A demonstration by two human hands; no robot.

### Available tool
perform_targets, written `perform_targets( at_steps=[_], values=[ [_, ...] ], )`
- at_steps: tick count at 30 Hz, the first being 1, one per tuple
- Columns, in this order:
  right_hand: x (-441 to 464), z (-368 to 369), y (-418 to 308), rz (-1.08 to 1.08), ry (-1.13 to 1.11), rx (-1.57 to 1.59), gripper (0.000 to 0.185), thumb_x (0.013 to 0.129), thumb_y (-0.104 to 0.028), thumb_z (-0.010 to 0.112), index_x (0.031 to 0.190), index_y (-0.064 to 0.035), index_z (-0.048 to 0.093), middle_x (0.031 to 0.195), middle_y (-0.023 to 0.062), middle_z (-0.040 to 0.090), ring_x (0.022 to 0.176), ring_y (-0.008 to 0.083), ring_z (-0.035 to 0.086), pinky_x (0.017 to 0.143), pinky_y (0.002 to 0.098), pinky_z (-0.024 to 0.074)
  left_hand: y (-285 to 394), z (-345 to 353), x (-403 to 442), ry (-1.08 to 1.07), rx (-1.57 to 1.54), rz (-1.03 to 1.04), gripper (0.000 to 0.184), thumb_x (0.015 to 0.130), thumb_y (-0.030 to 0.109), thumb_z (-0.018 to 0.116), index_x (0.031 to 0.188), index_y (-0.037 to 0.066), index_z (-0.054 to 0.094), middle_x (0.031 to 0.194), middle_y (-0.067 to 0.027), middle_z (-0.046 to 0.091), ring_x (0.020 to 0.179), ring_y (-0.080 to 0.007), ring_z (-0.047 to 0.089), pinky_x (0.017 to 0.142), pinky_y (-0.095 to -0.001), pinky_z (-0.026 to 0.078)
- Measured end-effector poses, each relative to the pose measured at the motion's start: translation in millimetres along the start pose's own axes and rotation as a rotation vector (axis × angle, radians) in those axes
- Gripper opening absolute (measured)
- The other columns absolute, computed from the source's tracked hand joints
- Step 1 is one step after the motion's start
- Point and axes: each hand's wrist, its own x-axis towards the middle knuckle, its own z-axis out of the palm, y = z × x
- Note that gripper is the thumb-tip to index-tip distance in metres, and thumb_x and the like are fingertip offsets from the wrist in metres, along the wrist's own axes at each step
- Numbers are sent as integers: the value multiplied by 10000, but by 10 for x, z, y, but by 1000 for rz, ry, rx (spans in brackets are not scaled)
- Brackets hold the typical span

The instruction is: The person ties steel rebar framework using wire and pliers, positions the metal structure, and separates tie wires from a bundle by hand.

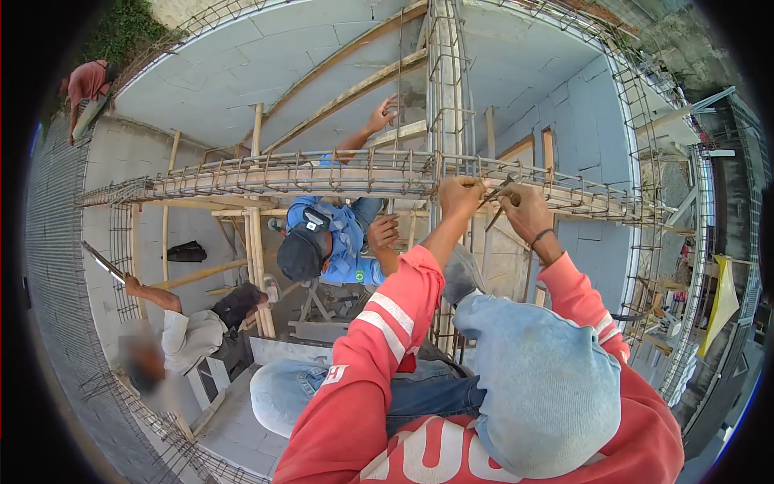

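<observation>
My left hand [459,197] is closed in a pinch at the rebar cage [387,173], just right of where it meets the upright bars. Whatever lies between those fingers is too small to make out. Close beside it, my right hand [526,213] is closed around dark pincers [491,219], whose slim handles point down and to the left. The tips of the tool are partly hidden by the fingers and the bars. Both hands are over the cage's front side, in front of the stirrups.
A co-worker in a blue shirt [355,246] is below, arms reaching up by the cage. Another person in a light shirt [192,339] holds a long blade-like tool [103,261] at left. A third person in red [87,85] is at the far upper left. Wooden props [256,226] stand beneath.
</observation>
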Motion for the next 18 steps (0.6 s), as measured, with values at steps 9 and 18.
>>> perform_targets(
  at_steps=[9, 18],
  values=[
    [1168, 751, -12, -9, -250, -517, 208, 856, -149, 577, 982, 1, 646, 1017, 249, 674, 900, 450, 673, 821, 490, 548, 261, -977, 1142, 181, 735, 481, 178, 839, 264, 720, 850, 96, 777, 852, -199, 713, 837, -382, 690, 794, -476, 531],
    [941, 1108, 43, -112, 9, -198, 189, 885, -233, 598, 932, -66, 671, 791, 240, 670, 811, 444, 657, 728, 542, 517, -103, -759, 1980, -336, 1001, 151, 455, 839, 392, 730, 937, -52, 733, 967, -276, 697, 1038, -381, 671, 900, -453, 511]
  ],
)
